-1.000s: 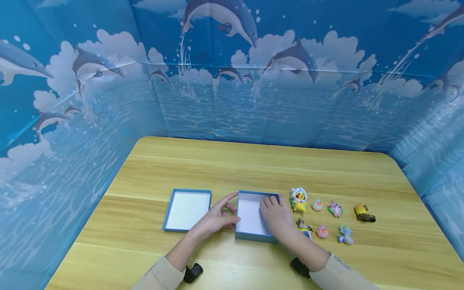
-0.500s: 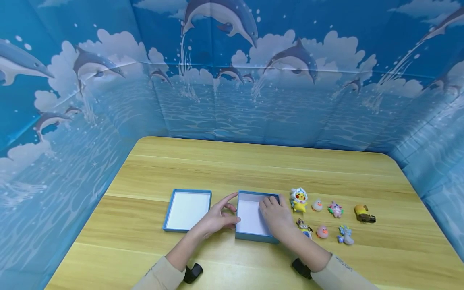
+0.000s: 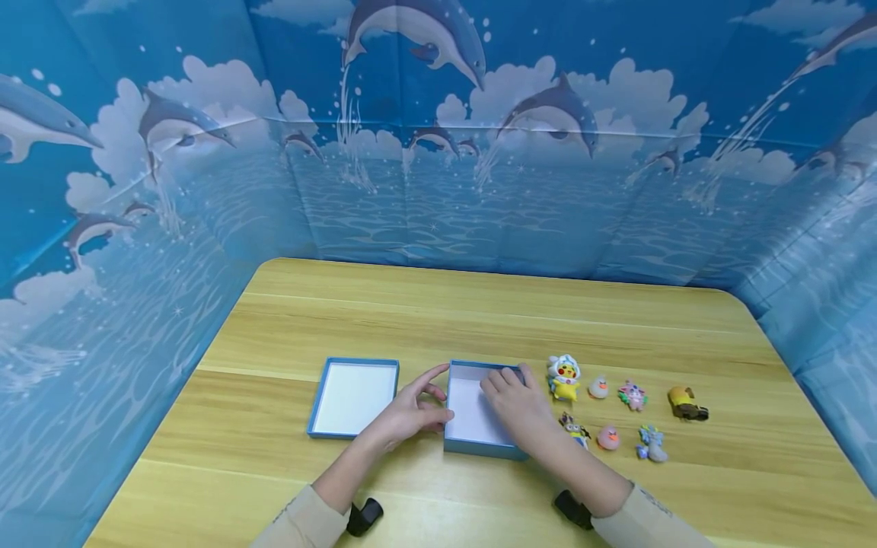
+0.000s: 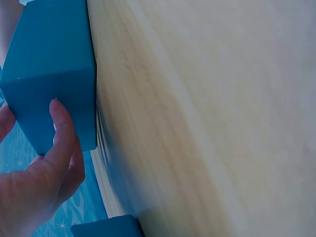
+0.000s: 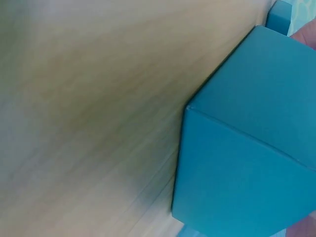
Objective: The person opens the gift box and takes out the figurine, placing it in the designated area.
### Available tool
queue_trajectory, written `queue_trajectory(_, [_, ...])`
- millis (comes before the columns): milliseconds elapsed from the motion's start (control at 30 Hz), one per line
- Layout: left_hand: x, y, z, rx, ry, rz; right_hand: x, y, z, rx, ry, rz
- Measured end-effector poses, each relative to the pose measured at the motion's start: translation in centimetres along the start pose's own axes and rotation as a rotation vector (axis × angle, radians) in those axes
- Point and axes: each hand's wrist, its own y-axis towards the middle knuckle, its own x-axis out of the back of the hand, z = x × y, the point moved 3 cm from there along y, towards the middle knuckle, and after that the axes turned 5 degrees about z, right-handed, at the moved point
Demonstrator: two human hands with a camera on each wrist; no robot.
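An open blue box (image 3: 482,449) with a white inside stands on the table, its blue outer walls filling part of both wrist views. My left hand (image 3: 409,413) touches the box's left wall from outside, fingers spread and loosely bent. In the left wrist view a fingertip (image 4: 57,106) lies against that blue wall. My right hand (image 3: 517,407) reaches over the right wall, with bent fingers inside the box. What its fingertips touch or hold is hidden. To the left lies the shallow box lid (image 3: 352,436), its white inside facing up.
Right of the box are a Pikachu figure (image 3: 565,378), a Minion figure (image 3: 574,431), partly behind my right arm, a white duck (image 3: 598,388) and a pink duck (image 3: 608,438). Farther right lie a pink figure (image 3: 633,396), a blue-grey figure (image 3: 652,444) and a yellow-brown toy (image 3: 687,404).
My right hand has shifted slightly left, farther into the box. The left hand, the box, the lid and the toys look the same.
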Motion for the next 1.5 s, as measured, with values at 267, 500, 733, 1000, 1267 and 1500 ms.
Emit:
queue_trajectory(267, [0.0,0.0,-0.1,0.001,0.004,-0.002,1.8,-0.5,-0.3,0.005,0.026,-0.056])
queue_trajectory(500, [0.0,0.0,0.0,-0.001,-0.001,-0.002,3.3,-1.4,-1.1,0.0,0.052,-0.145])
queue_trajectory(733, [0.1,0.1,0.2,0.011,0.0,-0.003,4.7,-2.6,-2.4,-0.044,0.069,-0.205])
queue_trajectory(1000, [0.1,0.1,0.2,0.011,0.004,0.001,5.3,-4.7,-4.5,-0.096,0.097,-0.287])
queue_trajectory(1267, [0.1,0.0,0.2,0.011,0.002,0.005,5.7,-7.1,-6.7,-0.171,0.143,-0.202])
queue_trajectory(1500, [0.0,0.0,0.2,0.002,0.001,0.013,5.3,-9.3,-8.3,-0.197,0.15,-0.212])
